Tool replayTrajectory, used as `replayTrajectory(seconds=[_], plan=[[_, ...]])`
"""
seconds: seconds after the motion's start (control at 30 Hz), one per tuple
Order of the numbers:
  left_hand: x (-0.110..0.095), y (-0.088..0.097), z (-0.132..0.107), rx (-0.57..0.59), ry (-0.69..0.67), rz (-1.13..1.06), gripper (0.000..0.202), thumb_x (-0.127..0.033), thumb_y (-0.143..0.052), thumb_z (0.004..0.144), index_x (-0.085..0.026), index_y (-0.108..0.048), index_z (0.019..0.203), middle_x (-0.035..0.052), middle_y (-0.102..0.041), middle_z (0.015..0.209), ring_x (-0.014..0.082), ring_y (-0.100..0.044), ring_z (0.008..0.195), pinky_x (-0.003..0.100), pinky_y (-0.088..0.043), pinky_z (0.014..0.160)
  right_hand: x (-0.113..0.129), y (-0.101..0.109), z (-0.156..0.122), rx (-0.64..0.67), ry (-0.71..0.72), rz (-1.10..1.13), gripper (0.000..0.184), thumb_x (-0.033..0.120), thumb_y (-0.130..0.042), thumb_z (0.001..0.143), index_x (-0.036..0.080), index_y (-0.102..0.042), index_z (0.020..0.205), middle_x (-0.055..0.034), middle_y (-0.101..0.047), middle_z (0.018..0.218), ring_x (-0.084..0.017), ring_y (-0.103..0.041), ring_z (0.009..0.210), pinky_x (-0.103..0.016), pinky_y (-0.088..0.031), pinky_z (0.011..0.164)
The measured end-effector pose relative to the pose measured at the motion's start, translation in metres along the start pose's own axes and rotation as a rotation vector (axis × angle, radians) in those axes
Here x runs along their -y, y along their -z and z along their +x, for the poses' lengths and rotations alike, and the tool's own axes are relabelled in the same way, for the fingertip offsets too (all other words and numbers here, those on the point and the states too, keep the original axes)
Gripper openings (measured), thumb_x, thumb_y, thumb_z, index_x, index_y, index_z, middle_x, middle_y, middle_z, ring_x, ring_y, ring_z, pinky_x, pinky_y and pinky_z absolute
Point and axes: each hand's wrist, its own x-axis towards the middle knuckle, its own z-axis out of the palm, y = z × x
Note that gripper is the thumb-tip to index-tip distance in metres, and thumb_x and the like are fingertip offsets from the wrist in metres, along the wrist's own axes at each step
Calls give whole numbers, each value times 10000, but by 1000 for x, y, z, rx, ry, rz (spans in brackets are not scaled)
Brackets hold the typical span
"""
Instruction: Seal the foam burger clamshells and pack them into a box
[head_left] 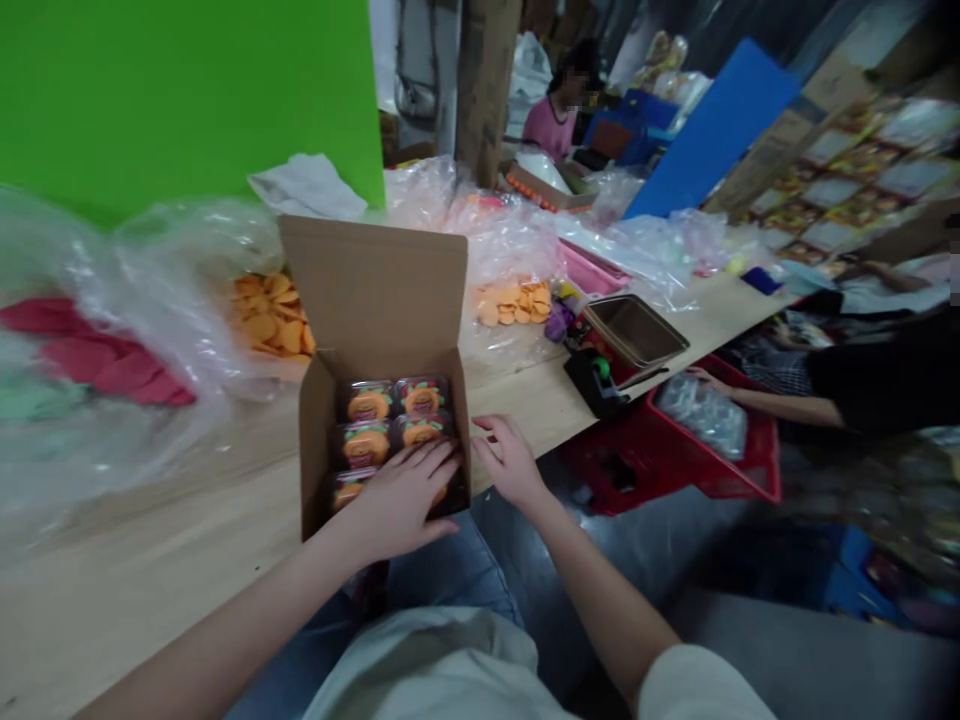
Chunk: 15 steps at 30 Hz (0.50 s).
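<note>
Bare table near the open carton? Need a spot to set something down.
Left of the carton, bare wood runs below the plastic film. A smaller patch lies between carton and tape dispenser, above the right hand. Crowded behind: film, orange discs.

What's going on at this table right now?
A person's left hand rests on clear plastic tubs with orange contents, packed in rows inside an open cardboard box on a wooden table. Their right hand sits just beside the box's right wall. To the right, a co-worker's hand rests on the rim of a red plastic crate holding a clear bag, and another person in pink is further back.
</note>
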Motion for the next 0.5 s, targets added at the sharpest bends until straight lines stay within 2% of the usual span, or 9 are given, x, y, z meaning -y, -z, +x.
replayTrajectory(seconds=[0.1,0.17,0.23,0.3,0.33,0.4,0.5], plan=[[2,9,-6,-8,-42,-24,736,-587,-506,736,-216,-331,1347,119,-310,1427,297,-325,1274,459,-252,1041,-1,4,2,-127,-27,23,235,261,-421,856,180,-553,1033,-82,-579,980,-168,-535,935,-299,-481,774],[5,21,-17,-84,-5,-31,669,-514,-511,772,-234,-322,1350,100,-282,1443,286,-275,1304,465,-227,1060,0,7,1,-188,-38,23,222,262,-409,864,187,-570,996,-73,-587,940,-168,-538,909,-307,-476,779],[15,27,-33,-288,172,-25,571,-400,-511,807,-245,-345,1331,87,-272,1445,280,-244,1319,480,-211,1070,0,6,0,-221,-52,29,221,277,-422,862,198,-567,1010,-71,-582,954,-175,-530,923,-333,-464,813],[29,21,-55,-527,424,-41,580,-318,-517,808,-228,-312,1343,107,-283,1430,282,-260,1312,490,-240,1060,0,-1,0,-249,-141,117,278,325,-457,848,200,-520,1088,-88,-556,1041,-186,-522,958,-349,-473,808],[37,15,-67,-596,521,-83,620,-291,-507,811,-213,-250,1370,121,-287,1423,278,-280,1304,483,-274,1048,0,-6,0,-246,-214,191,328,354,-462,843,196,-484,1130,-101,-538,1085,-190,-526,966,-351,-485,789],[45,0,-89,-599,608,-207,675,-237,-443,833,-190,-98,1411,138,-285,1421,255,-305,1297,456,-320,1031,1,-19,-2,-164,-321,322,406,388,-456,841,193,-418,1195,-117,-514,1144,-193,-536,977,-361,-497,782],[36,-9,-103,-563,625,-239,668,-159,-353,843,-149,-16,1419,160,-243,1438,248,-260,1321,451,-299,1047,6,-33,-8,-26,-245,271,491,371,-493,822,201,-361,1264,-119,-476,1212,-209,-488,1083,-404,-448,892]])
